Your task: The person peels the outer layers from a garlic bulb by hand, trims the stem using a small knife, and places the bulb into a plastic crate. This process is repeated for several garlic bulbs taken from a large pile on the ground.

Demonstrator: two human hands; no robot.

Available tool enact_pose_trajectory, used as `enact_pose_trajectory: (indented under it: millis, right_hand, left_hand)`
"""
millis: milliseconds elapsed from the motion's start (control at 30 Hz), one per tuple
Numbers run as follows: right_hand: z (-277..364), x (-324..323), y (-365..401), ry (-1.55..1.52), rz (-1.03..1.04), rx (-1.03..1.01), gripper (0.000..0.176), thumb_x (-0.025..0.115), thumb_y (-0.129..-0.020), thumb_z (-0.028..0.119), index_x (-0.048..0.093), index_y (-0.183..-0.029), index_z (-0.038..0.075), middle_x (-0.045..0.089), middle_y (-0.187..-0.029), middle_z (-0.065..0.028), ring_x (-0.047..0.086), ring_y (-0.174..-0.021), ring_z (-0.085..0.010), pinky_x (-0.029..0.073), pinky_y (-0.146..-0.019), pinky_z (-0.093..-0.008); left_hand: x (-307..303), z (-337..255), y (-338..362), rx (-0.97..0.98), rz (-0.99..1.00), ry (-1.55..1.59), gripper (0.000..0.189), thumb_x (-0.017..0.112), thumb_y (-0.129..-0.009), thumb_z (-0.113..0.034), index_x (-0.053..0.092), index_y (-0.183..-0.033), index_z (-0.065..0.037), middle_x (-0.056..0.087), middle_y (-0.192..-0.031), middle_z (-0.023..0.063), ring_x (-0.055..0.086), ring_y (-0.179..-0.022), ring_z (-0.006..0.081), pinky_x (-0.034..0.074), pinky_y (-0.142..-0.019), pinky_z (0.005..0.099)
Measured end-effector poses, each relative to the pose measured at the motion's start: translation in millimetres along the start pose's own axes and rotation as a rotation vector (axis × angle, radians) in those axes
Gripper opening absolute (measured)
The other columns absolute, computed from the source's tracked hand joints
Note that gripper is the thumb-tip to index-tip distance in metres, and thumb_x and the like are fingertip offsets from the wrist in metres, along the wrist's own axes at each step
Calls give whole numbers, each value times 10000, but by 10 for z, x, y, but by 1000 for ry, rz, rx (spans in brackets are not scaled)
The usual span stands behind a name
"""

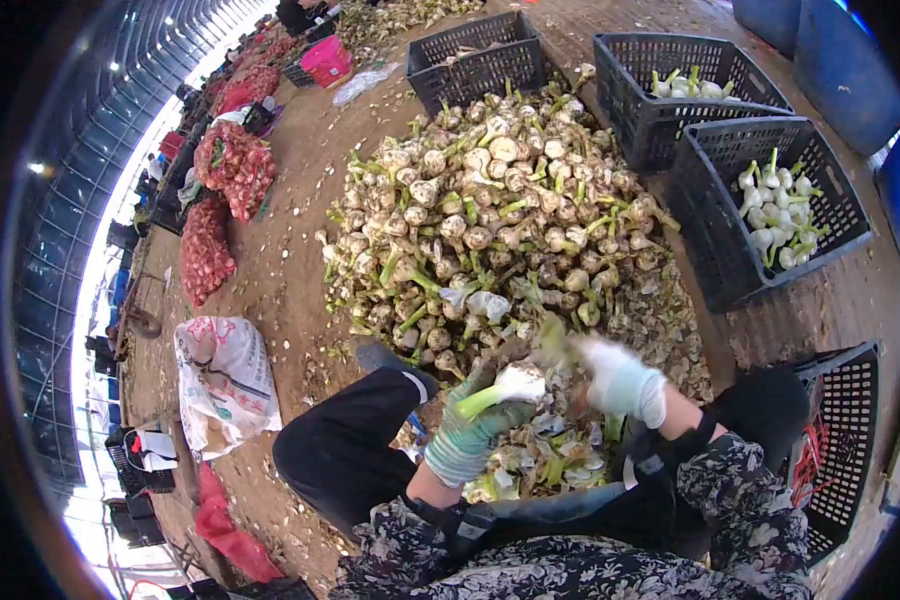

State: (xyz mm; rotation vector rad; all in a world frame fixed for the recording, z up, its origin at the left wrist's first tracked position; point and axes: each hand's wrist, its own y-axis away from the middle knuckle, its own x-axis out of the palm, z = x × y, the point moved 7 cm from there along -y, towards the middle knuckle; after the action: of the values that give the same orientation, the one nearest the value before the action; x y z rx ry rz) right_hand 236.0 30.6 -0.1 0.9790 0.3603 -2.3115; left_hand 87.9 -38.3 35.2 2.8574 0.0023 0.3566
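Observation:
My left hand (458, 447), in a striped green and white glove, is closed around a garlic bulb (522, 382). The bulb is pale and clean, and its thick green stem points down to the left. Just right of it is my right hand (622, 382), in a whitish glove, smeared by motion so its fingers cannot be made out. A blurred greenish strip of skin (553, 340) hangs in the air by its fingertips. Loose peelings (550, 455) lie between my legs, below both hands. Beyond my hands rises a large heap of untrimmed garlic (490, 210).
At the right, two black crates (685, 130) (705, 265) hold white garlic bulbs. Another crate (440, 50) stands behind the heap, and one (860, 440) beside my right leg. Red mesh sacks (207, 250), a white sack (228, 385) and a pink bucket (327, 62) are on the left.

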Motion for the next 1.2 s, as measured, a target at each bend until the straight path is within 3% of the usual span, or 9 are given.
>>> enact_pose_trajectory:
  millis: [100,167,233,333,433,833,1000,1067,1200]
  right_hand:
    - [68,66,22,46,265,87,335,579,-675,151,587,-968,-11,592,-874,-228,596,-827,-314,472,-750,-382]
    - [-49,-98,-71,-460,164,390,388,613,-750,295,569,-975,-19,609,-863,-193,605,-775,-257,466,-711,-335]
    - [173,-204,-53,-1073,139,302,555,661,-720,415,532,-989,-53,613,-896,-151,582,-801,-201,450,-712,-306]
    - [324,13,-120,-756,273,131,758,730,-649,438,431,-1100,-92,568,-1000,-158,548,-886,-181,439,-763,-269]
    - [307,40,-9,-1342,411,287,720,692,-726,342,366,-1185,-106,561,-1027,-143,545,-917,-149,444,-793,-263]
    - [285,-218,51,-431,7,138,278,649,-728,136,562,-920,-45,597,-788,-167,565,-736,-153,452,-682,-285]
    - [72,-144,30,-744,-49,220,291,633,-740,125,546,-955,-52,604,-839,-170,581,-756,-185,458,-692,-297]
    - [211,-94,79,-1367,37,309,274,640,-742,85,540,-967,-36,583,-888,-116,533,-793,-132,448,-724,-276]
    - [326,-71,57,-936,-205,213,281,661,-699,37,539,-945,-21,560,-863,-93,539,-812,-146,450,-736,-286]
  left_hand:
    - [8,-142,-1,24,77,-93,653,711,-667,-32,406,-1244,-40,524,-1142,79,529,-987,139,440,-844,270]
    - [-2,-230,-24,115,82,-413,693,731,-657,-81,397,-1261,-23,497,-1199,86,502,-1055,179,407,-903,314]
    - [-50,-146,-56,126,94,-298,688,729,-663,-92,392,-1258,-15,502,-1192,83,508,-1047,187,404,-907,313]
    - [-145,198,-83,-125,96,71,700,726,-645,-41,380,-1252,-5,510,-1160,80,513,-1028,177,422,-886,304]
    - [-112,90,-55,-51,114,-149,686,725,-636,-29,396,-1237,3,530,-1129,80,523,-1011,174,429,-878,306]
    - [-62,139,-71,-126,40,-41,540,697,-641,19,485,-1136,-6,568,-1047,94,558,-940,170,468,-819,302]
    - [-80,147,-80,-173,63,37,473,688,-652,4,503,-1087,0,572,-1024,88,561,-923,176,467,-806,301]
    - [-19,57,-94,-144,40,54,424,679,-671,-12,520,-1064,-2,572,-1013,82,562,-906,171,461,-799,293]
    - [-3,150,-92,-80,-113,284,299,638,-741,-62,552,-1026,-27,587,-952,59,570,-851,155,467,-771,278]
